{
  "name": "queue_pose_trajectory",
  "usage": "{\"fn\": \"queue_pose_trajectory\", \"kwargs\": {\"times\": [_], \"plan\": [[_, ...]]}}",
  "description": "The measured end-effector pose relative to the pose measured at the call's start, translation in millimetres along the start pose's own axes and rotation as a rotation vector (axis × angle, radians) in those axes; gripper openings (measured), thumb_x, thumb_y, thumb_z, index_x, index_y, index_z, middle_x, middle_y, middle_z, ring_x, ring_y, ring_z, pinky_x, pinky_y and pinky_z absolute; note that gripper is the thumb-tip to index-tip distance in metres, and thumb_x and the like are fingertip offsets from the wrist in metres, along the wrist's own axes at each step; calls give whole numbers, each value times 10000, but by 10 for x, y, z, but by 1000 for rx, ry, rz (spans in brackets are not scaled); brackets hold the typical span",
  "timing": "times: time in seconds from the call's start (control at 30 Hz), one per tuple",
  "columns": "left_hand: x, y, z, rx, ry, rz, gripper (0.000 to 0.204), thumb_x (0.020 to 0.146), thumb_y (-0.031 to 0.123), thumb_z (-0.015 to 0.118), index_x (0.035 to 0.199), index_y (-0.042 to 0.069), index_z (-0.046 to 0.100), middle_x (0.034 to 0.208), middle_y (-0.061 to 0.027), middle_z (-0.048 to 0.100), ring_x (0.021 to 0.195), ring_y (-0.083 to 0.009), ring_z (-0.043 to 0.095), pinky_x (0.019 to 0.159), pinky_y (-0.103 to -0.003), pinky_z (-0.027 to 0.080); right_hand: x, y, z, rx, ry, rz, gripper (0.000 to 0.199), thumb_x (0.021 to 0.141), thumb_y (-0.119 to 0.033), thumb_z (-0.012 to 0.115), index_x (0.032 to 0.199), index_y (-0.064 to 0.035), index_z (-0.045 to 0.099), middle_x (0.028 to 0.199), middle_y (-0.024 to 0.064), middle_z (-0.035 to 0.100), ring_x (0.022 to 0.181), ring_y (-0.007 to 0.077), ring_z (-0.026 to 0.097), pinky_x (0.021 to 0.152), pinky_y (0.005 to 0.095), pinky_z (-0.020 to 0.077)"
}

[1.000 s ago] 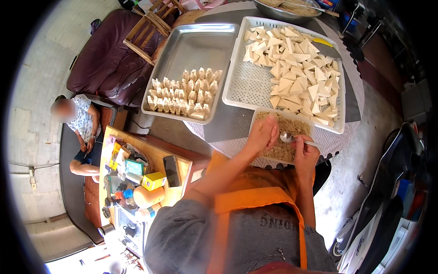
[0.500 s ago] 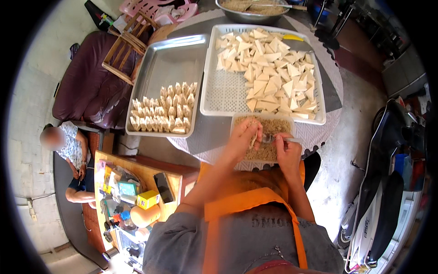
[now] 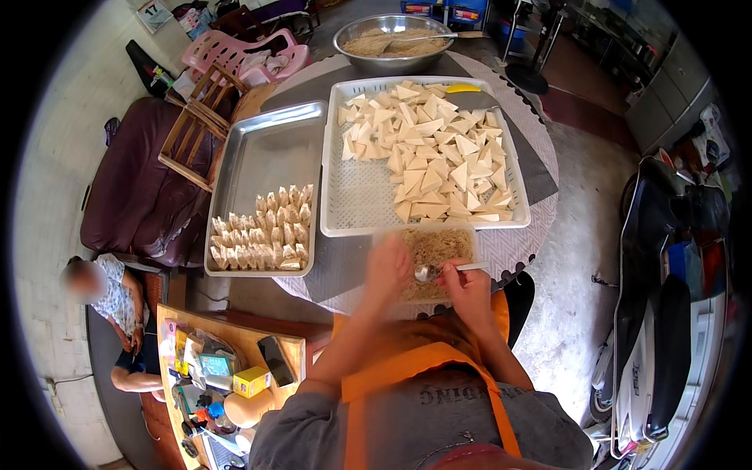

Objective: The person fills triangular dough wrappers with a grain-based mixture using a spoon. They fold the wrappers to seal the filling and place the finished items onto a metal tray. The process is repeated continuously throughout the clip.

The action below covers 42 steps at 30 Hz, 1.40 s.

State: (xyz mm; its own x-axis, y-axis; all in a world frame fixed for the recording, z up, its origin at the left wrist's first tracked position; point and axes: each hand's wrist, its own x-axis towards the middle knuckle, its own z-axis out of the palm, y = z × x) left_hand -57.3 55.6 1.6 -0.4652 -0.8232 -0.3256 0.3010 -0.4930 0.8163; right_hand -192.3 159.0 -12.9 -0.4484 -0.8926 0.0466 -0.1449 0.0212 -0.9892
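Two hands over filling tub [image 3: 439, 249], right hand [image 3: 468, 288] gripping spoon [image 3: 429, 272], left hand [image 3: 388, 266] (blurred) seemingly closed.

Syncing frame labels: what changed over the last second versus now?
The view tilted up, so the table slid lower in the picture and a metal bowl came into view. The left hand drew back toward the body. The right hand still holds the spoon over the filling container. The trays stayed put.

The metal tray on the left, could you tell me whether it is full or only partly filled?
Partly filled: the metal tray holds stuffed pieces only at its near end.
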Motion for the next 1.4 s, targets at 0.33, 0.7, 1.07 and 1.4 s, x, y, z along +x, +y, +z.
{"fn": "queue_pose_trajectory", "kwargs": {"times": [0.33, 0.7, 1.07, 1.4], "plan": [[-5, -32, 18, 800, -168, 655, 230, 973, 136, 444, 1138, 0, 527, 993, -53, 600, 902, -108, 556, 754, -224, 458, 79, -100, -18, 436, 7, 270, 242, 962, -189, 526, 943, 32, 622, 760, 135, 660, 679, 187, 678, 605, 270, 553], [-7, 46, -110, 275, -200, 205, 197, 968, 144, 489, 1127, 37, 537, 895, -25, 521, 719, -99, 501, 597, -239, 441, 229, -116, -20, -245, -2, 9, 276, 920, -204, 580, 844, 52, 650, 656, 114, 666, 654, 161, 674, 602, 300, 524], [30, 27, -273, -8, -163, 83, 271, 999, 319, 459, 949, 68, 547, 759, -9, 498, 618, -94, 451, 489, -238, 364, 284, -190, -124, 233, -70, 206, 198, 956, -136, 527, 947, 33, 630, 748, 112, 662, 660, 171, 676, 585, 251, 542], [-51, -52, 72, 375, -137, 269, 231, 993, 243, 463, 1032, 37, 559, 826, -38, 543, 619, -114, 506, 557, -231, 428, 159, -402, 121, -282, 118, -375, 66, 869, -44, 619, 862, 16, 647, 776, 111, 670, 643, 203, 670, 597, 289, 532]]}}
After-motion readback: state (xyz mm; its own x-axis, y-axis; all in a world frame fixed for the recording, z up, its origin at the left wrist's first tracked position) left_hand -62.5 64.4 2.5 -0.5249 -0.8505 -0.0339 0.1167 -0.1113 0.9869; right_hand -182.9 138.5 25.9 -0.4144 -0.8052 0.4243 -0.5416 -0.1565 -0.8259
